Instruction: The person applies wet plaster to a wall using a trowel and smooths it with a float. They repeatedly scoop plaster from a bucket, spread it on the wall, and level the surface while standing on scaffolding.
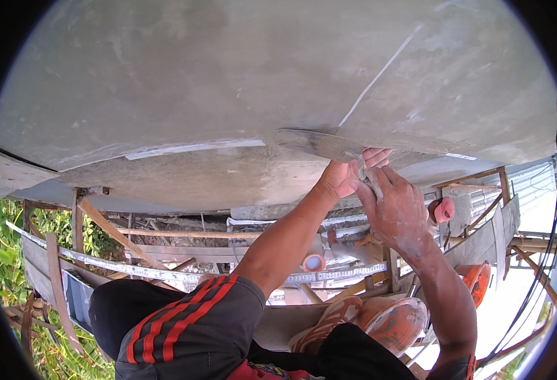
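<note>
A thin metal plastering trowel (pixel 316 144) lies with its blade against a grey cement surface (pixel 228 69). My right hand (pixel 396 206), dusted with cement, is closed around its handle. My left hand (pixel 342 178) meets it from the left; its fingers pass behind the trowel and show again beyond the blade, bent around it. Part of the left palm and most of the handle are hidden. One pale strip (pixel 196 149) runs along the surface's lower part, left of the blade, and a thin white line (pixel 380 76) slants above it.
Below my hands, a cement-stained orange bucket (pixel 394 323) stands by my shoe (pixel 329 322) on a plank. Another orange bucket (pixel 475 282) is farther right. Wooden scaffold poles (pixel 117 234) cross at left. A person in a red cap (pixel 443 210) is lower down. Dark cables (pixel 548 253) hang at right.
</note>
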